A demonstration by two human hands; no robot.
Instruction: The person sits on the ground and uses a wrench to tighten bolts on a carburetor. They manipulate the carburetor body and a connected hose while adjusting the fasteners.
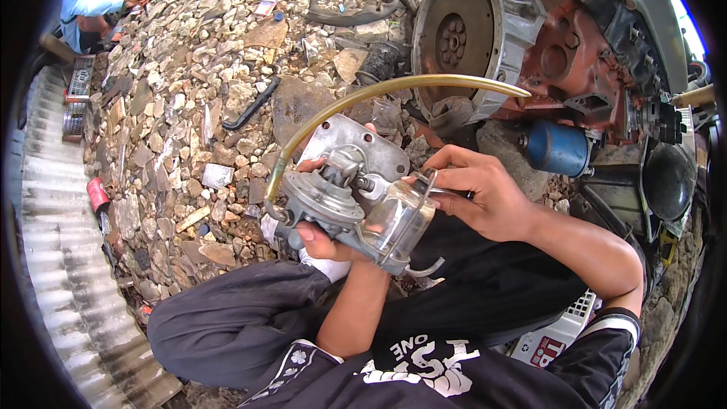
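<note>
My left hand [326, 245] is closed around the underside of a grey metal fuel pump [326, 198], holding it tilted above my lap. The pump has a round ribbed body, a flat mounting plate [367, 144] with holes and a clear sediment bowl [397, 220]. A wire clamp [413, 216] runs along the bowl. At the bowl's end, my right hand [481, 191] pinches the clamp; a small dark metal piece shows between its fingers, its kind unclear. From the pump a yellowish clear hose [379, 89] arcs up and over to the right.
A red engine block [556, 68] with a grey bell housing [454, 38] and a blue filter [556, 148] stands at the right. Stony ground surrounds me, with a black bent hose [254, 104] lying on it. Corrugated sheeting [64, 220] runs along the left. Another person [91, 7] sits far left.
</note>
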